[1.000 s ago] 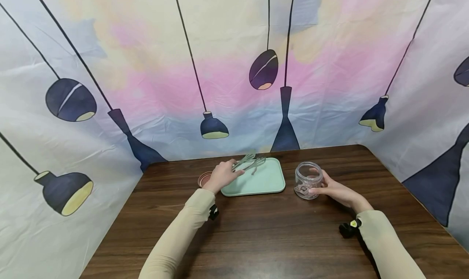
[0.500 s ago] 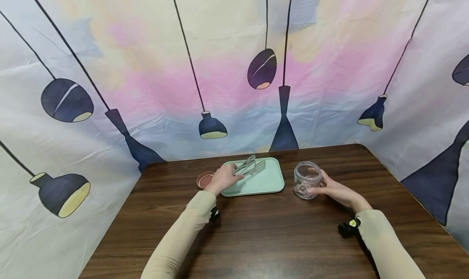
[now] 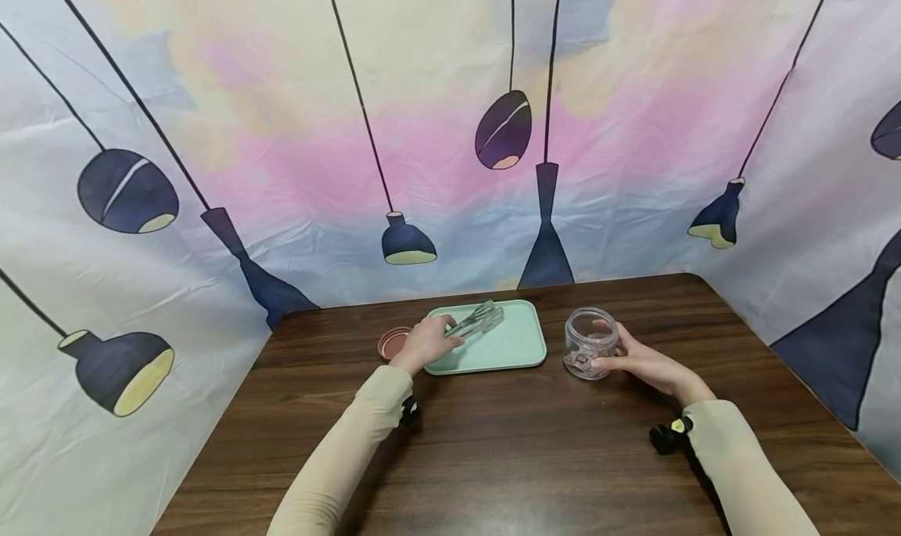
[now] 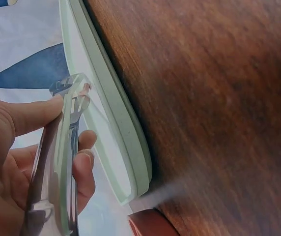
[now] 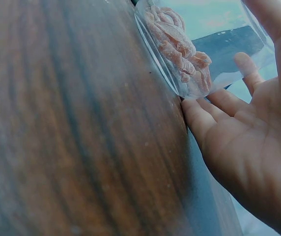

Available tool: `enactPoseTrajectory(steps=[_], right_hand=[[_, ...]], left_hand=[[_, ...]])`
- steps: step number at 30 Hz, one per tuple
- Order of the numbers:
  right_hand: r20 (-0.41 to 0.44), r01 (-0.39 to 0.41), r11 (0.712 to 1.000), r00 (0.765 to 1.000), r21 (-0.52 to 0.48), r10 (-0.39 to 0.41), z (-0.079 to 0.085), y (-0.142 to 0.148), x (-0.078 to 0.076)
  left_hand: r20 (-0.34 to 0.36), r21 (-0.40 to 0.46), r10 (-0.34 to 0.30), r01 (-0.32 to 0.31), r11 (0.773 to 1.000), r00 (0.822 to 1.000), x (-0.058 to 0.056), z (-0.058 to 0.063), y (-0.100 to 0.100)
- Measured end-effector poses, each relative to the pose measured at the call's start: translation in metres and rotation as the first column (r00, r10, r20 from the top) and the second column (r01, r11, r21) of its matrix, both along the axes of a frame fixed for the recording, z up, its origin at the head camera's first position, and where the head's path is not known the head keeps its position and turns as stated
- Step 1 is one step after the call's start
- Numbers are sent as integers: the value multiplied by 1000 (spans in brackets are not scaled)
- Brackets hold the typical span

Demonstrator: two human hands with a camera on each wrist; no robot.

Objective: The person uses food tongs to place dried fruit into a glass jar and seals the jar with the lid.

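My left hand (image 3: 425, 342) grips a pair of metal tongs (image 3: 482, 318) by the handles, above the left part of a pale green tray (image 3: 519, 348). In the left wrist view, thumb and fingers press the tongs from both sides. A small pinkish bit (image 4: 86, 88) shows near their tips; whether it is gripped I cannot tell. On the right, my right hand (image 3: 651, 368) holds a clear lidless jar (image 3: 591, 325) standing on the table, fingers and thumb around its side. Wrinkled orange-pink pieces (image 5: 177, 46) lie at the jar's bottom.
A reddish-brown round lid (image 3: 392, 344) lies left of the tray, partly behind my left hand. The dark wooden table (image 3: 521, 458) stretches in front of both arms. Behind its back edge hangs a cloth backdrop (image 3: 450, 129) printed with lamps.
The arms of the tongs have drawn closer together, and their tips have come down over the tray. My right hand and the jar stay in place.
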State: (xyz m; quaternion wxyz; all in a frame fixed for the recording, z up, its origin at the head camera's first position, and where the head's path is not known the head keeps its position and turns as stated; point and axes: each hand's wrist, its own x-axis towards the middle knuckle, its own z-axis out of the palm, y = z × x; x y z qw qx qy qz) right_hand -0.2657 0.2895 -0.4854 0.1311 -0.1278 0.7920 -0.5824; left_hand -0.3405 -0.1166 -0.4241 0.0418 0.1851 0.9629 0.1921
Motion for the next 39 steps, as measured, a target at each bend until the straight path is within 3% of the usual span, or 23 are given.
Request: enactPoseTrajectory(steps=[14,24,30,39], right_hand=[[-5,-3,1000,1000,-8,3,1,0,0],[3,-7,1000,1000,-4,7,-1,-1,1],[16,-11,1000,1000,-7,11,-1,0,3],[2,-7,1000,1000,-11,7,2,-1,3]], left_hand=[[-32,-68,-32,30,997,999,2,-2,2],[-109,-27,-53,50,998,993,8,-7,-2],[-113,-11,-55,54,998,992,10,-9,-5],[-76,19,-43,44,999,996,13,1,-10]])
